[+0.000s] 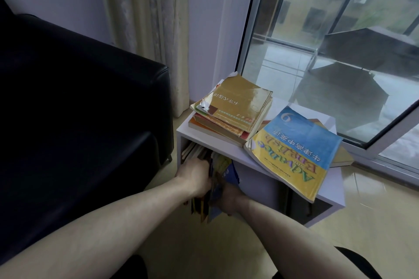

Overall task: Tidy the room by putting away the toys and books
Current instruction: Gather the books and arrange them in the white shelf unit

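A tiled floor [374, 222] is running along a large glass sliding door [340, 41], with a pale curtain [140, 18] hanging in the corner and a black sofa [79, 97] filling the left side. Between the sofa and the door a low white shelf unit [226, 150] is sitting on the floor. On its top, a stack of worn books [231, 111] with a yellow-brown cover uppermost is lying toward the back left, and a large blue-and-yellow English textbook [292, 152] is lying beside it, overhanging the front edge and covering part of another thin book. Both hands are reaching into the open compartment below: the left hand [195, 176] is gripping a bundle of upright books [215, 188] from the left, and the right hand [231, 197] is holding the same bundle from the right, so the bundle is sitting clamped between them at the compartment's mouth, partly inside. More books are leaning deeper in, to the left.
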A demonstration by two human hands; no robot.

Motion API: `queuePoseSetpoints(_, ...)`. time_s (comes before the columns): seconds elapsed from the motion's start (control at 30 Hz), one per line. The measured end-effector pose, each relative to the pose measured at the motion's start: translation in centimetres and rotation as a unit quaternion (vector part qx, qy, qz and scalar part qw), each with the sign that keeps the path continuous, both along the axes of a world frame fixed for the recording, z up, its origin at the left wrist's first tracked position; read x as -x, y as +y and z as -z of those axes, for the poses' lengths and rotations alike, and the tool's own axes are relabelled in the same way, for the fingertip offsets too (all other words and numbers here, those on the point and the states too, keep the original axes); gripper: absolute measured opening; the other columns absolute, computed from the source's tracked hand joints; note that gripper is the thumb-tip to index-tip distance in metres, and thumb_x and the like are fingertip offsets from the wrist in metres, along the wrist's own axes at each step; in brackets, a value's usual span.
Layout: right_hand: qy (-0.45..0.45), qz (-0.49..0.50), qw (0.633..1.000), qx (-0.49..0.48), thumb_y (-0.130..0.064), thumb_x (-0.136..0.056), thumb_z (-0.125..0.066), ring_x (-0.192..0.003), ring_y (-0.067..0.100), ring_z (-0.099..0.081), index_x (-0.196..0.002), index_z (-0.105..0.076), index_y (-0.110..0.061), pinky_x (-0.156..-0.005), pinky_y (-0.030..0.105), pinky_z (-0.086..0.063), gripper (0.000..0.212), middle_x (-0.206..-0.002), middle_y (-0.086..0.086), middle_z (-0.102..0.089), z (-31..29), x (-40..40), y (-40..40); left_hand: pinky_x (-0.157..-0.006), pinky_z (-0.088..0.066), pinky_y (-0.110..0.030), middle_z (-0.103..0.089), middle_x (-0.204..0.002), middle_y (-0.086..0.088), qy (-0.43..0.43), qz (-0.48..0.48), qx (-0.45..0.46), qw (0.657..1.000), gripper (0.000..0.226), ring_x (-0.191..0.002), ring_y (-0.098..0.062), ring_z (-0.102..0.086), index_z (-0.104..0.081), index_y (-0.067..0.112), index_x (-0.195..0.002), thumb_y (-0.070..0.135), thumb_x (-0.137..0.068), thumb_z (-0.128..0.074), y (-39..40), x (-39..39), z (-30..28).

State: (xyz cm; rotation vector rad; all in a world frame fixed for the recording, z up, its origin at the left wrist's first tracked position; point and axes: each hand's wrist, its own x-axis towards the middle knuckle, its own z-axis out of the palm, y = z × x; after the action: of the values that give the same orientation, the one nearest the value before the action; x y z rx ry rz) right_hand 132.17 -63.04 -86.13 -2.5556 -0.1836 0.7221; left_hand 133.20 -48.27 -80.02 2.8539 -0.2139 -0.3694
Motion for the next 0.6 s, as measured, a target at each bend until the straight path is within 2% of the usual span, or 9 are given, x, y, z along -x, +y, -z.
queuePoseSetpoints(0.07, -0.021, -0.002, 1.0, -0.003, -0.037, -0.096, -0.068, -0.118, 0.024, -0.058, -0.138, -0.051, -0.022, -0.099, 0.032, -0.048, 0.048, -0.132, 0.004, -0.059, 1.7, -0.5, -0.8, -0.076, -0.06, -0.035, -0.062, -0.102, -0.005, -0.001, 0.004, -0.005, 1.0, 0.02, -0.091, -0.022, -0.065, -0.064, 0.016, -0.111, 0.031, -0.097, -0.065, -0.1, 0.1, -0.1)
queuePoseSetpoints(0.13, 0.007, 0.112, 0.989, -0.099, -0.044, -0.098, -0.063, -0.111, 0.026, -0.059, -0.12, -0.059, -0.019, -0.093, 0.034, -0.048, 0.033, -0.125, 0.009, -0.063, 3.3, -1.1, -0.9, -0.077, -0.059, -0.035, -0.063, -0.104, -0.005, -0.002, 0.002, -0.005, 1.0, 0.021, -0.093, -0.022, -0.065, -0.065, 0.016, -0.112, 0.03, -0.098, -0.065, -0.2, 0.1, 0.0)
queuePoseSetpoints(0.17, 0.032, 0.17, 0.973, -0.15, -0.039, -0.099, -0.063, -0.105, 0.027, -0.06, -0.112, -0.061, -0.016, -0.087, 0.033, -0.048, 0.027, -0.119, 0.011, -0.065, 3.4, -0.9, -1.0, -0.078, -0.06, -0.036, -0.063, -0.104, -0.005, 0.0, 0.002, -0.007, 1.0, 0.02, -0.094, -0.022, -0.065, -0.065, 0.015, -0.113, 0.029, -0.098, -0.065, -0.2, 0.1, 0.0)
queuePoseSetpoints(0.23, 0.046, 0.216, 0.963, -0.152, -0.022, -0.101, -0.062, -0.091, 0.023, -0.06, -0.106, -0.064, -0.008, -0.073, 0.031, -0.046, 0.015, -0.106, 0.011, -0.066, 2.5, -1.1, -0.6, -0.079, -0.06, -0.036, -0.063, -0.102, -0.005, 0.01, 0.001, -0.005, 1.0, 0.019, -0.094, -0.022, -0.065, -0.066, 0.014, -0.114, 0.024, -0.097, -0.065, -0.3, 0.0, 0.1)
queuePoseSetpoints(0.27, 0.039, 0.214, 0.966, -0.138, -0.015, -0.101, -0.06, -0.088, 0.02, -0.059, -0.107, -0.065, -0.006, -0.072, 0.029, -0.045, 0.012, -0.103, 0.01, -0.065, 1.6, -1.2, -0.7, -0.078, -0.059, -0.035, -0.062, -0.1, -0.004, 0.015, 0.0, -0.002, 1.0, 0.019, -0.092, -0.022, -0.064, -0.066, 0.014, -0.114, 0.023, -0.097, -0.065, -0.3, -0.1, 0.2)
queuePoseSetpoints(0.33, 0.042, 0.215, 0.964, -0.15, -0.01, -0.1, -0.055, -0.096, 0.016, -0.057, -0.113, -0.068, -0.01, -0.082, 0.027, -0.046, 0.019, -0.109, 0.007, -0.064, 0.8, -2.0, -0.6, -0.071, -0.054, -0.033, -0.059, -0.096, -0.002, 0.019, 0.004, 0.003, 1.0, 0.018, -0.088, -0.02, -0.061, -0.065, 0.013, -0.113, 0.024, -0.099, -0.063, -0.3, -0.2, 0.2)
queuePoseSetpoints(0.4, 0.042, 0.261, 0.949, -0.173, -0.012, -0.099, -0.056, -0.099, 0.018, -0.058, -0.101, -0.069, -0.015, -0.089, 0.032, -0.05, 0.013, -0.104, 0.004, -0.066, 0.8, -2.8, -0.5, -0.07, -0.05, -0.032, -0.057, -0.096, -0.002, 0.026, 0.008, 0.007, 1.0, 0.018, -0.087, -0.02, -0.058, -0.064, 0.014, -0.114, 0.025, -0.1, -0.061, -0.3, -0.3, 0.1)
queuePoseSetpoints(0.47, 0.018, 0.246, 0.954, -0.172, -0.018, -0.094, -0.065, -0.098, 0.021, -0.063, -0.095, -0.068, -0.015, -0.084, 0.033, -0.053, 0.005, -0.1, 0.004, -0.069, 0.4, -3.2, -0.2, -0.073, -0.054, -0.033, -0.06, -0.099, -0.003, 0.038, 0.007, 0.016, 0.999, 0.018, -0.09, -0.02, -0.061, -0.064, 0.014, -0.114, 0.024, -0.1, -0.061, -0.1, -0.4, 0.0)
queuePoseSetpoints(0.6, 0.005, 0.276, 0.941, -0.197, -0.035, -0.078, -0.078, -0.104, 0.023, -0.067, -0.116, -0.068, -0.018, -0.093, 0.038, -0.057, 0.043, -0.11, 0.005, -0.071, 0.3, -4.2, 0.0, -0.081, -0.059, -0.037, -0.062, -0.104, -0.005, 0.065, 0.005, 0.024, 0.998, 0.016, -0.094, -0.022, -0.064, -0.062, 0.016, -0.114, 0.023, -0.099, -0.059, 0.2, -0.2, -0.2)
